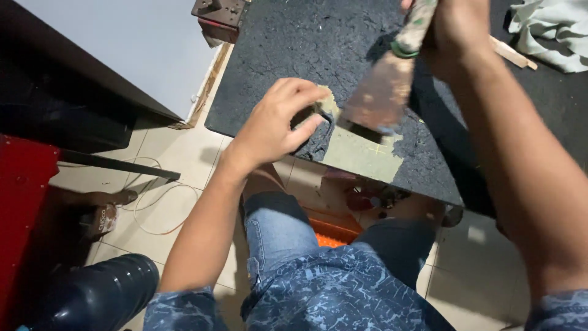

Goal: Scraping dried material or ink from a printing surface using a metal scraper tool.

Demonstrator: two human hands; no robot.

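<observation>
- The left hand (275, 122) pinches a loosened flap (318, 132) of the dark covering between thumb and fingers, lifting it at the near edge of the worktop (294, 49), seemingly to keep it taut and clear of the blade.
- The right hand (456, 27) is closed around the handle of a scraper (380, 92), raised at the top of the view; the broad, rust-stained blade angles down so its edge meets the seam where the covering parts from the board.
- Just beside the blade lies a bare patch (361, 153) of pale green board, ragged along its border, where no covering remains.
- The rest of the worktop is black, cracked and flecked with bits.
- At the far right corner sit a crumpled pale cloth (548, 30) and a wooden stick (511, 54), well apart from the hands.
- Below the worktop's edge, the person's denim-clad knees straddle an orange object (327, 236) on the tiled floor (177, 159).
- A thin wire (153, 196) loops across the tiles at left, near a red cabinet (21, 184) and a dark ribbed container (98, 294).
</observation>
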